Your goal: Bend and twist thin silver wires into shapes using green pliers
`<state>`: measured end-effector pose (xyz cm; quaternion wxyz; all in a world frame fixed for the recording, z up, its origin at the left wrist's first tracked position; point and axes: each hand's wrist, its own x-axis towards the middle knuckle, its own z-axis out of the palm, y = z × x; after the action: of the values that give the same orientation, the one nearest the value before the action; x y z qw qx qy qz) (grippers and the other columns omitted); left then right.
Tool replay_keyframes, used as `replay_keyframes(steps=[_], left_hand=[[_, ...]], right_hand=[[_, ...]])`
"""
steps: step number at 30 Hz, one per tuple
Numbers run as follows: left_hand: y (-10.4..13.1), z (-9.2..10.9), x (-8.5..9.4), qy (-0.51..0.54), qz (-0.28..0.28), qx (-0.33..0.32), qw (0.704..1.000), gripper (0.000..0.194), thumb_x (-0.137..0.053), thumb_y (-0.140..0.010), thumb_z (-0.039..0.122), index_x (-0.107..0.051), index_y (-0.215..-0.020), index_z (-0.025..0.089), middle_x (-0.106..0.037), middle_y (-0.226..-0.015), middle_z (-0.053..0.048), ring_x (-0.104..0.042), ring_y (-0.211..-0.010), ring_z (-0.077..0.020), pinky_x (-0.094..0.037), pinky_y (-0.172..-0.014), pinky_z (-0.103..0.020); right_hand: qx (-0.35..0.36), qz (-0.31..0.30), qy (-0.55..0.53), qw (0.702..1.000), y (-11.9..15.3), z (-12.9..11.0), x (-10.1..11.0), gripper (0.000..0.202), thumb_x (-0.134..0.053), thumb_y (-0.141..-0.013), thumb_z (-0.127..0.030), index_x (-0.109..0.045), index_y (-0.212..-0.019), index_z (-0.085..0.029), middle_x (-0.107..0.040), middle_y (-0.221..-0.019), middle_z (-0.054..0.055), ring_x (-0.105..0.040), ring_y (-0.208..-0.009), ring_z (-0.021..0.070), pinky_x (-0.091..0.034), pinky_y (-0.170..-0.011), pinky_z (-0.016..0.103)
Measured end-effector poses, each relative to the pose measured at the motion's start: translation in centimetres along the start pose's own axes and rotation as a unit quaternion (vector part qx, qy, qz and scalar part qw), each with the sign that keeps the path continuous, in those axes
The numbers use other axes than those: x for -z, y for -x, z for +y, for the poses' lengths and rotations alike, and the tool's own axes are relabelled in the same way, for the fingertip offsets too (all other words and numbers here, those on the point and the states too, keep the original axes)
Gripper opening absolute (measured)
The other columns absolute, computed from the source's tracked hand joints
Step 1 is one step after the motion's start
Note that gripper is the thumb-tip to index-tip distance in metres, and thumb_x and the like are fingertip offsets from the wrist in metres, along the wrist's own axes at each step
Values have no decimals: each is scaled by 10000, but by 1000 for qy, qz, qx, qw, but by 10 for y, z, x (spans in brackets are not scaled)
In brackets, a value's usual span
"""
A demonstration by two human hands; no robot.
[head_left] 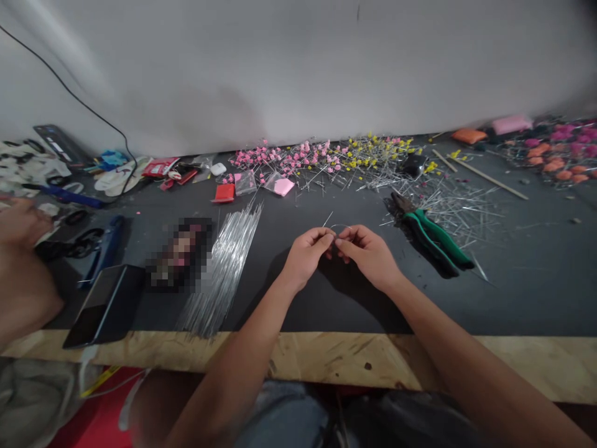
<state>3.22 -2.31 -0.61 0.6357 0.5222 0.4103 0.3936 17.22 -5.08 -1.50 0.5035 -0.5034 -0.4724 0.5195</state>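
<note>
My left hand [310, 252] and my right hand [364, 250] meet above the dark table mat, thumbs and fingers pinched close together. Both are closed on a thin metal wire [344, 226], which bows up between them while a straight end pokes out past the left fingers. Its middle is hidden by my fingertips. To the left lies a bundle of long straight wires [224, 267]. Right of my hands rest green-handled pliers [433, 236] with dark jaws, lying beside a loose heap of short wires [466, 208].
Pink-tipped wire stems [289, 158] and yellow-tipped ones [373, 149] line the wall. Orange clumps [553, 163] sit far right. Small packets, including a red one [224, 192], lie at the back. A folded phone [105, 305] is near the front edge. Another person's arm [23, 274] reaches in left.
</note>
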Motion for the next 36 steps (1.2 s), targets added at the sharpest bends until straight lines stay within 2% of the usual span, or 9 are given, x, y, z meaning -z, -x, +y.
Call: replay_keyframes(steps=[11, 17, 20, 23, 26, 30, 33, 36], left_hand=[[1, 1, 1, -34, -11, 9, 999, 184, -548, -767, 319, -589, -798, 142, -557, -688, 4, -493, -579, -84, -390, -584, -238], [2, 1, 0, -102, 20, 2, 995, 185, -534, -763, 322, -605, -802, 157, -544, -647, 12, -488, -567, -91, -385, -568, -238], [2, 1, -1, -94, 25, 1, 995, 172, -530, -759, 318, -598, -772, 160, -539, -657, 14, -476, -563, -87, -381, -559, -234], [4, 3, -2, -41, 6, 6, 999, 155, -532, -755, 298, -582, -723, 156, -518, -639, 21, -465, -567, -82, -372, -556, -230], [6, 5, -5, 11, -38, 32, 999, 149, -534, -755, 283, -584, -718, 148, -527, -633, 18, -461, -561, -75, -361, -560, -229], [8, 10, -8, 46, -87, 89, 991, 144, -559, -740, 277, -589, -717, 138, -552, -663, 7, -465, -553, -67, -364, -568, -234], [9, 10, -8, 65, -92, 114, 987, 94, -574, -717, 228, -578, -710, 134, -536, -646, 15, -470, -541, -65, -372, -560, -233], [9, 8, -8, 73, -103, 133, 983, 98, -585, -713, 223, -582, -736, 128, -543, -650, 6, -485, -549, -70, -389, -554, -232]], right_hand=[[-6, 6, -3, 1000, 1, -1, 0, 158, -602, -732, -306, -490, -755, -198, -536, -575, -49, -490, -495, 85, -391, -496, 237], [0, 29, 40, 999, 2, -2, -1, 174, -606, -727, -316, -482, -749, -196, -535, -569, -40, -491, -486, 91, -389, -482, 240], [8, 39, 48, 998, 2, -2, -2, 179, -613, -722, -316, -485, -762, -197, -540, -595, -36, -506, -504, 93, -404, -496, 244], [14, 25, 17, 999, 2, -2, -2, 221, -628, -708, -320, -493, -839, -205, -541, -646, -39, -522, -534, 97, -418, -503, 245], [19, 4, -2, 1000, 1, -4, -1, 231, -600, -730, -322, -516, -914, -212, -515, -632, -49, -497, -540, 95, -410, -509, 239], [16, 2, 8, 1000, 3, -9, 0, 149, -511, -791, -341, -574, -842, -216, -507, -616, -33, -464, -555, 102, -389, -525, 241], [15, -20, 4, 1000, 5, -11, 1, 181, -472, -812, -354, -591, -792, -219, -513, -632, -19, -453, -561, 110, -376, -524, 246], [12, -14, 0, 1000, 6, -11, 1, 249, -426, -833, -391, -589, -753, -221, -477, -612, -17, -434, -541, 111, -367, -509, 249]])
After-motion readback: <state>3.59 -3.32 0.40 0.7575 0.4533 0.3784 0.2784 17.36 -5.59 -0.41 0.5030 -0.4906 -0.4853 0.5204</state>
